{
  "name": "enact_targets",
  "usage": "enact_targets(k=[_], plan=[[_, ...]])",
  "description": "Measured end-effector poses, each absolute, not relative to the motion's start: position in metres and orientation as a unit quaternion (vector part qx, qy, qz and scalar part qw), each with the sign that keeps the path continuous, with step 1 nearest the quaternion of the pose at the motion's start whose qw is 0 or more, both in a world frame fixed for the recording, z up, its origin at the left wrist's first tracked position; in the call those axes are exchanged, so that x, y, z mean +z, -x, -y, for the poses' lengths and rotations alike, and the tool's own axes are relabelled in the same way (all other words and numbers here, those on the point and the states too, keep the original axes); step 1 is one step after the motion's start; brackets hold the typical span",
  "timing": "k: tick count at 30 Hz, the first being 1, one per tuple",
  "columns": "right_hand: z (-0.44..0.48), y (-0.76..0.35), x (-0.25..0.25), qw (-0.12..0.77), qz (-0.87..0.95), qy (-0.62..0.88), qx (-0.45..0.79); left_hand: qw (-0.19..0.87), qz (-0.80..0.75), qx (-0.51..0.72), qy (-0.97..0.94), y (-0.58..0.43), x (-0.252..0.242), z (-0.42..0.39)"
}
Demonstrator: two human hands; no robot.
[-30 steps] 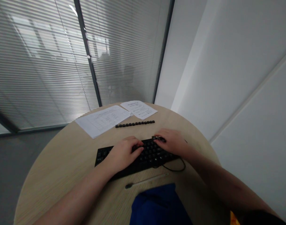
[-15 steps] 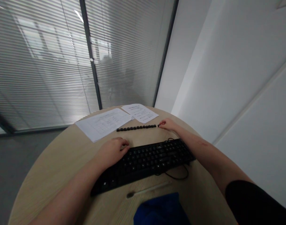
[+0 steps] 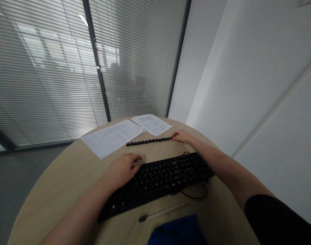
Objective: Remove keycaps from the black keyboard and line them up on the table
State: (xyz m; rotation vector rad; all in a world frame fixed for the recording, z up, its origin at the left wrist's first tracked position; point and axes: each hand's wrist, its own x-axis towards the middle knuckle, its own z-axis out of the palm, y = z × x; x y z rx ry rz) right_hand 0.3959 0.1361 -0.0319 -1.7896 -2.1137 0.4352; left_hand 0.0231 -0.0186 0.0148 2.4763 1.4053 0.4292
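Note:
A line of several small black keycaps [image 3: 149,141] runs across the wooden table, beyond a black keyboard [image 3: 155,180]. At the right end of that line, the fingertips of my right hand [image 3: 181,135] are pinched on the last keycap, which they mostly cover. It now sits close against its neighbour. My left hand [image 3: 126,167] rests at the far left edge of the keyboard, thumb and fingers apart, with nothing between them. My left forearm and hand hide part of the keyboard's left side.
Two printed sheets, a left paper [image 3: 113,137] and a right paper [image 3: 152,124], lie at the far side of the round table [image 3: 55,183]. Nearer me are a thin brush [image 3: 163,211], a blue cloth-like item [image 3: 178,231] and the keyboard's cable [image 3: 196,198]. A white wall stands at right.
My right hand has shifted the end keycap left, closing the gap to the row. My left hand stays by the keyboard. The view has tilted slightly.

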Motion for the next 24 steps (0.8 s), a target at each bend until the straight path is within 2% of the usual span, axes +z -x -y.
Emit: enact_targets(k=[9,24], plan=[[-0.1372,-0.3973,-0.0302,0.154,0.750,0.624,0.157,0.135,-0.467,0.159,-0.859,-0.0215,0.0104,0.0155],[-0.1331,-0.3926,-0.0217,0.180,0.731,0.637,0.165,0.147,-0.455,0.173,-0.861,-0.0196,0.0101,0.0136]])
